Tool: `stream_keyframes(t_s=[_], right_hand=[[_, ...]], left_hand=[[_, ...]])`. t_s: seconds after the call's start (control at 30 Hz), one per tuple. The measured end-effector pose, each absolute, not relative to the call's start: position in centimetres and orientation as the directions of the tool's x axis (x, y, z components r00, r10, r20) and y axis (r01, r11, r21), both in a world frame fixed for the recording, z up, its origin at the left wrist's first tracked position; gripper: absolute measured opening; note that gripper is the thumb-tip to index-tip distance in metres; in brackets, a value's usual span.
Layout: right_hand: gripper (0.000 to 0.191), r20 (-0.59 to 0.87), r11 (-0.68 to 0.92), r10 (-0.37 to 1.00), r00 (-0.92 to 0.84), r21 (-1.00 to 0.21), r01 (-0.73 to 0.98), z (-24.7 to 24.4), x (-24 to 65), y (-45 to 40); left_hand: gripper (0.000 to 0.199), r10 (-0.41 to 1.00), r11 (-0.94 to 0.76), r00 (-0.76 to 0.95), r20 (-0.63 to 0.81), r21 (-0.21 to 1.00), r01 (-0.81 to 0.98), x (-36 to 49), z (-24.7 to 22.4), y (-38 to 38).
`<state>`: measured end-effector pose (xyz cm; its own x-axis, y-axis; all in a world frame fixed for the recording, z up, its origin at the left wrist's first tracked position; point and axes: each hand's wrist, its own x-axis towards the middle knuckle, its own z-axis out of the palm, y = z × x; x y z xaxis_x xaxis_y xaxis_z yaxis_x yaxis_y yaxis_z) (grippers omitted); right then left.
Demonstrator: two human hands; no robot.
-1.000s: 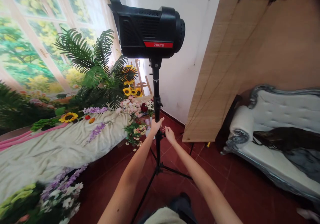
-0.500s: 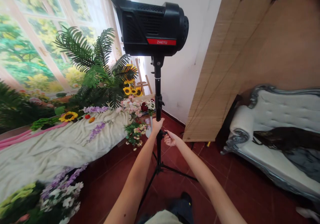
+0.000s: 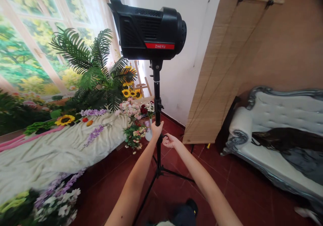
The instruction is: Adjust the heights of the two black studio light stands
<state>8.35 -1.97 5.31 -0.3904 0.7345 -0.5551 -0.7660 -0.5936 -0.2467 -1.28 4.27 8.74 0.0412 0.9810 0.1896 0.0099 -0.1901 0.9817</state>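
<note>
A black studio light [image 3: 151, 34] with a red ZHEYU label sits on top of an upright black light stand [image 3: 157, 93], whose legs are spread on the floor. My left hand [image 3: 156, 130] is wrapped round the stand's pole, below its upper clamp. Just lower, on the right side of the pole, my right hand [image 3: 169, 141] has its fingers curled in a pinch at the locking knob [image 3: 163, 136]. The fingers cover most of that knob.
A cream blanket-covered ledge [image 3: 106, 142] with flowers, a palm plant [image 3: 101, 61] and a sunflower [image 3: 65, 119] lies left. Flowers [image 3: 135, 132] stand close beside the pole. A bamboo blind [image 3: 212, 78] hangs right, near a white tufted sofa [image 3: 287, 108]. The floor is red tile.
The whole view has shifted slightly, so the light and stand appear a little further left and lower. Both hands keep their places on the stand.
</note>
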Motion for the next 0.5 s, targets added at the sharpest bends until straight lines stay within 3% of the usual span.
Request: stream_keyframes(t_s=[0.3, 0.5], right_hand=[[0.032, -0.537, -0.622, 0.740, -0.405, -0.317, -0.716, 5.2, 8.9, -1.6], [0.031, -0.555, -0.620, 0.710, -0.434, -0.200, -0.759, 5.2, 9.4, -1.3]], left_hand=[[0.035, 0.980, -0.200, 0.005, 0.201, 0.971, 0.133, -1.2, 4.6, 3.5], [0.033, 0.990, -0.131, -0.032, 0.138, 0.978, 0.161, -0.8, 4.1, 3.5]])
